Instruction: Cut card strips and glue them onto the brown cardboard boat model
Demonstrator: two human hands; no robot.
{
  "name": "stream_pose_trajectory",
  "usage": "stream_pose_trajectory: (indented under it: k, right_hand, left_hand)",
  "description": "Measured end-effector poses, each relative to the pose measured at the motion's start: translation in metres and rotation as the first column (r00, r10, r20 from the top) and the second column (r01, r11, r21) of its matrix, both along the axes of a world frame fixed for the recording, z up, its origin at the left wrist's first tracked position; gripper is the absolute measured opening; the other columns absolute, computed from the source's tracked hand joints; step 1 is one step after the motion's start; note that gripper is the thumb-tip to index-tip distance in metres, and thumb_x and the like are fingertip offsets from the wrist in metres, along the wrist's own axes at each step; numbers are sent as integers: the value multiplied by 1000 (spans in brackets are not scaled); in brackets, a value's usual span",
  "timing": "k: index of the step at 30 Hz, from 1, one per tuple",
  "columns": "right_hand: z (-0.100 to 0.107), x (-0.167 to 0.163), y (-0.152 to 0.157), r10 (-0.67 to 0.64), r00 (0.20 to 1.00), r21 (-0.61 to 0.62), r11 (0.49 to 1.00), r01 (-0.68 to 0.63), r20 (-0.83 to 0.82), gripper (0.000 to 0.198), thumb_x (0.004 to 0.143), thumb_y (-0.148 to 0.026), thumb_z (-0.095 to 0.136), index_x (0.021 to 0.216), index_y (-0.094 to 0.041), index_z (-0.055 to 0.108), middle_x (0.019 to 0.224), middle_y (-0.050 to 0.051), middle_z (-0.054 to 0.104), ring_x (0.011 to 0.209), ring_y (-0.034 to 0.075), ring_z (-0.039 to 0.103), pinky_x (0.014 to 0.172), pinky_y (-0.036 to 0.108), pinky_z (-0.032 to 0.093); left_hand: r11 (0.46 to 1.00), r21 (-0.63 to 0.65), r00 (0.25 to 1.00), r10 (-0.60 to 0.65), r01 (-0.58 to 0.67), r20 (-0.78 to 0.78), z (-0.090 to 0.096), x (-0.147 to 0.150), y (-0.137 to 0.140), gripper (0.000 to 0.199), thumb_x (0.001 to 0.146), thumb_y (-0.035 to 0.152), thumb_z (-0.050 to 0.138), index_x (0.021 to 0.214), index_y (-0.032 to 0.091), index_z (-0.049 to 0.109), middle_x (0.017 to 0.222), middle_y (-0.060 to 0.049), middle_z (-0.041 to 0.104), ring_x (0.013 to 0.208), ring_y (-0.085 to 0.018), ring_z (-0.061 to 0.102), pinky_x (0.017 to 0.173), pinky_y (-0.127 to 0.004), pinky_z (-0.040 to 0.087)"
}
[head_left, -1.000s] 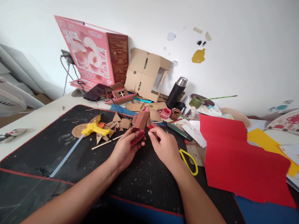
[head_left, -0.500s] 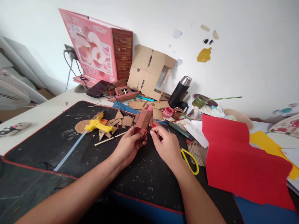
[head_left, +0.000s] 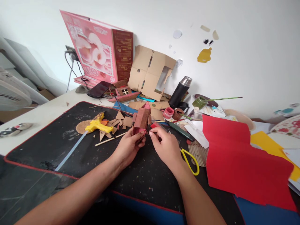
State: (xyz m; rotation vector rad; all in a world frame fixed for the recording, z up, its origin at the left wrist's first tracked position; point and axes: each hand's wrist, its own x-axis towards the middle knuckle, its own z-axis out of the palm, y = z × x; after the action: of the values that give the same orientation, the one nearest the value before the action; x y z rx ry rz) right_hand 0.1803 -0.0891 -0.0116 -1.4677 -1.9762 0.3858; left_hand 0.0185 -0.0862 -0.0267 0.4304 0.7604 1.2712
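Note:
My left hand [head_left: 130, 143] is closed round the near end of a small brown-painted cardboard model [head_left: 142, 118], thumb on its reddish front. The model has a pink pointed far end and small pieces on its sides. Just to the right, my right hand [head_left: 164, 142] has thumb and forefinger pinched together close to the model's near corner. What sits in that pinch is too small to make out. A bit of red [head_left: 153, 125] shows behind the right fingers. Left of the model lie cardboard scraps [head_left: 127, 121] and a thin wooden stick [head_left: 110, 139].
A yellow glue gun [head_left: 97, 124] with a long glue stick rests on the black mat [head_left: 77, 156]. Yellow-handled scissors [head_left: 191, 162], a green cutter [head_left: 181, 131] and red paper [head_left: 239, 156] lie to the right. Paint jars [head_left: 168, 113] and a black flask [head_left: 180, 92] stand behind.
The model has turned slightly and shifted a little left in my left hand. My right hand has moved slightly left and stays pinched near it.

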Motion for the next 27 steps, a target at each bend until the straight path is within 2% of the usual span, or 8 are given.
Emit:
stream_pose_trajectory:
  k: [8,17,27]
  right_hand:
    - [2,-1,-1,5,1000,-35,999,-5,-2,20,105,-30,60,106,-23,79,77,2,78,65,20,69,64,30,39]
    - [1,-1,-1,8,1000,-35,999,-8,-16,20,105,-30,61,107,-22,79,76,1,78,65,19,69,64,29,40]
    - [-2,-2,-1,13,1000,-22,1000,-13,-8,19,105,-29,61,107,-23,79,77,1,78,65,19,70,64,29,41]
  left_hand:
    - [1000,18,1000,-5,5,-15,0,0,-1,35,67,22,97,88,14,69,79,0,61,61,-9,52,49,-20,34]
    - [1000,0,999,7,-7,-43,0,2,0,54,55,36,106,87,15,67,77,2,61,62,-9,51,49,-19,34]
    - [999,-28,997,28,-30,-72,-1,4,2,57,53,39,105,87,14,67,74,2,61,60,-9,52,48,-19,32]
